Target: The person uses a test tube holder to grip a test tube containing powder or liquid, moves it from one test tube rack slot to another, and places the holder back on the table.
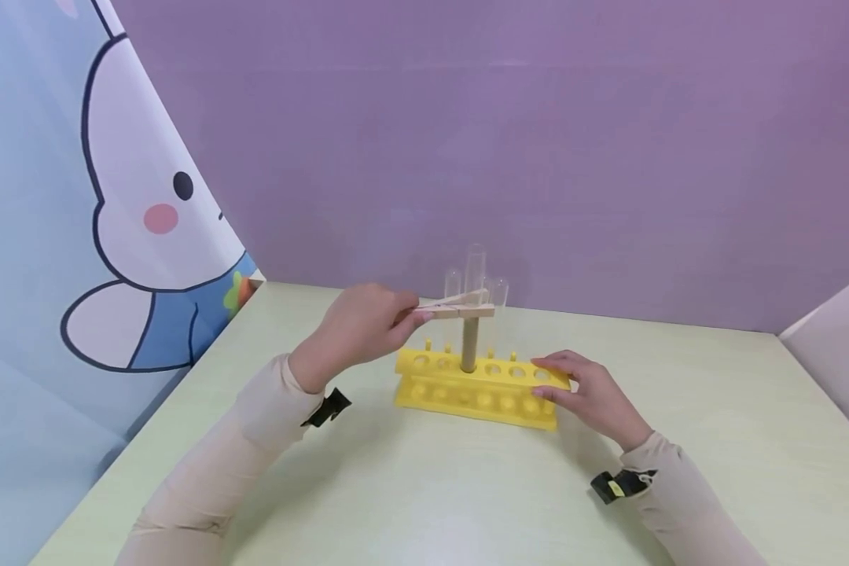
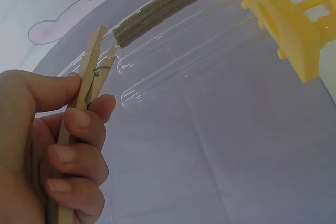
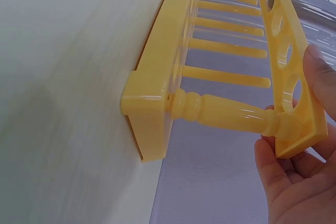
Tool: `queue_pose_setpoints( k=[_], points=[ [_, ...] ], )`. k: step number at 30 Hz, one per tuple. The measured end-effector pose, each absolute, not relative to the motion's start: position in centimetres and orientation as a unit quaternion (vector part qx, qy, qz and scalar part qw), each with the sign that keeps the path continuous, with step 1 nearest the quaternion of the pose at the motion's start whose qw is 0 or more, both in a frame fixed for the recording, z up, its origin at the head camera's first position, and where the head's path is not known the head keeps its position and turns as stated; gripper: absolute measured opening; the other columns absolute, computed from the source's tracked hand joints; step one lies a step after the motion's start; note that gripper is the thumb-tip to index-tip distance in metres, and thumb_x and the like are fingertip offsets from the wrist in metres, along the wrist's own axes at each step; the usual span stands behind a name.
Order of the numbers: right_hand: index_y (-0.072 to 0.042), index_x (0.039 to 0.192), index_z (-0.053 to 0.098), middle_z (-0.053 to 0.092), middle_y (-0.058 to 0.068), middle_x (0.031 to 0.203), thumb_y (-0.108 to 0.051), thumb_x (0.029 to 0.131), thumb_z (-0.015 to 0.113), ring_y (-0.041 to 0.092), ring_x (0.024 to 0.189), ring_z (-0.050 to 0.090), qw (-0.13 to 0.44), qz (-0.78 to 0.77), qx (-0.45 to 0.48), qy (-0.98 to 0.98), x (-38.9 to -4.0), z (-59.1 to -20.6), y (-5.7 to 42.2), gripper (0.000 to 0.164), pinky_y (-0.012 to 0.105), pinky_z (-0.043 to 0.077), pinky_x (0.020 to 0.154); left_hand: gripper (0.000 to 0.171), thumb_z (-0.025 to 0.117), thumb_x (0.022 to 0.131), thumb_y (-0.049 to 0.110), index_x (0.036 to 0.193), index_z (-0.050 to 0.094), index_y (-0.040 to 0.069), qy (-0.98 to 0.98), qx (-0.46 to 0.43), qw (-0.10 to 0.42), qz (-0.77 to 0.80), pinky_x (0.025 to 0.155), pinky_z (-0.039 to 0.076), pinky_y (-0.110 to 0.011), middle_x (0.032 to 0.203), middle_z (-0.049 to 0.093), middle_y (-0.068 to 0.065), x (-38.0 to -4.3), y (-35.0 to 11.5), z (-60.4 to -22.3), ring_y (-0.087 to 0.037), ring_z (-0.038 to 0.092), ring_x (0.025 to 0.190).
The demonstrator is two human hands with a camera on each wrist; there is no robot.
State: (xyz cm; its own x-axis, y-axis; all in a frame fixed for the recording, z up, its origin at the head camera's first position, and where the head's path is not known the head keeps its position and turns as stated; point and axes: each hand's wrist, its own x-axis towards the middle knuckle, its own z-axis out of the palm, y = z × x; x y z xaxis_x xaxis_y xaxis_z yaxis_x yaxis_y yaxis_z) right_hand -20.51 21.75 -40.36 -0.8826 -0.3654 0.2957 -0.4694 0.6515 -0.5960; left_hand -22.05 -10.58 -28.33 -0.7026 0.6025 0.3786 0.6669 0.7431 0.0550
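Step in hand, as judged: handling the tall clear tube (image 1: 475,263) with the wooden clamp (image 1: 467,313) while the rack is braced. The tube stands round end up at the yellow rack (image 1: 467,402), a brown column (image 1: 470,346) showing in its lower part. Left hand (image 1: 368,321): grip wrapped round the clamp; whether the clamp's jaws bear on the glass, cannot tell. Right hand (image 1: 593,393): grip pinches the rack's right end. Next move likely calls for straight motion along the hole, rack held steady. In the way: neighbouring clear tubes (image 1: 500,291), close beside the clamp tips. Around: tabletop (image 1: 396,495), purple backdrop (image 1: 538,157) behind.
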Motion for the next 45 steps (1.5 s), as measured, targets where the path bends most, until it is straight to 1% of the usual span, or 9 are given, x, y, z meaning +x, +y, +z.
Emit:
queue_pose_setpoints(
  k=[6, 11, 15, 24, 34, 45],
  points=[
    [-0.003, 0.117, 0.064, 0.064, 0.009, 0.111, -0.014, 0.078, 0.076, 0.029, 0.104, 0.058, 0.069, 0.35, 0.227, -0.906, -20.4, -40.5, 21.7, 0.041, 0.052, 0.046, 0.086, 0.036, 0.058, 0.094, 0.028, 0.063, 0.045, 0.015, -0.914, -0.349, 0.177, -0.108, 0.046, 0.019, -0.024, 0.05, 0.025, 0.007, -22.1, -10.7, -28.2, -0.009, 0.021, 0.046],
    [-0.002, 0.117, 0.064, 0.064, 0.009, 0.11, -0.013, 0.079, 0.075, 0.029, 0.103, 0.058, 0.078, 0.348, 0.237, -0.904, -20.4, -40.4, 21.7, 0.041, 0.052, 0.046, 0.086, 0.036, 0.057, 0.094, 0.027, 0.063, 0.046, 0.015, -0.913, -0.351, 0.178, -0.107, 0.047, 0.019, -0.024, 0.05, 0.025, 0.007, -22.2, -10.7, -27.9, -0.009, 0.021, 0.045],
    [-0.002, 0.117, 0.064, 0.064, 0.008, 0.111, -0.014, 0.079, 0.075, 0.028, 0.104, 0.058, 0.075, 0.349, 0.234, -0.904, -20.4, -40.3, 21.8, 0.041, 0.052, 0.046, 0.087, 0.033, 0.059, 0.093, 0.029, 0.064, 0.05, 0.015, -0.916, -0.345, 0.177, -0.106, 0.046, 0.021, -0.024, 0.05, 0.029, 0.006, -22.1, -10.8, -27.6, -0.01, 0.024, 0.045],
    [-0.003, 0.117, 0.064, 0.063, 0.007, 0.112, -0.014, 0.079, 0.075, 0.027, 0.104, 0.057, 0.069, 0.354, 0.231, -0.904, -20.5, -40.5, 21.6, 0.041, 0.051, 0.046, 0.087, 0.031, 0.059, 0.093, 0.031, 0.067, 0.051, 0.015, -0.925, -0.324, 0.164, -0.109, 0.045, 0.022, -0.025, 0.05, 0.032, 0.005, -22.0, -11.7, -27.5, -0.01, 0.028, 0.044],
    [-0.003, 0.117, 0.064, 0.063, 0.008, 0.112, -0.014, 0.079, 0.075, 0.028, 0.105, 0.058, 0.075, 0.352, 0.231, -0.904, -20.5, -40.4, 21.7, 0.041, 0.051, 0.046, 0.087, 0.027, 0.061, 0.091, 0.029, 0.069, 0.055, 0.015, -0.925, -0.316, 0.182, -0.109, 0.044, 0.024, -0.026, 0.051, 0.035, 0.005, -21.9, -12.5, -27.6, -0.011, 0.03, 0.044],
    [-0.003, 0.117, 0.064, 0.064, 0.008, 0.112, -0.014, 0.079, 0.076, 0.028, 0.105, 0.058, 0.078, 0.346, 0.23, -0.906, -20.5, -40.4, 21.7, 0.041, 0.05, 0.047, 0.086, 0.026, 0.061, 0.092, 0.031, 0.073, 0.058, 0.014, -0.933, -0.301, 0.17, -0.097, 0.044, 0.026, -0.025, 0.051, 0.036, 0.005, -21.6, -13.4, -27.3, -0.012, 0.032, 0.045]
  ],
)
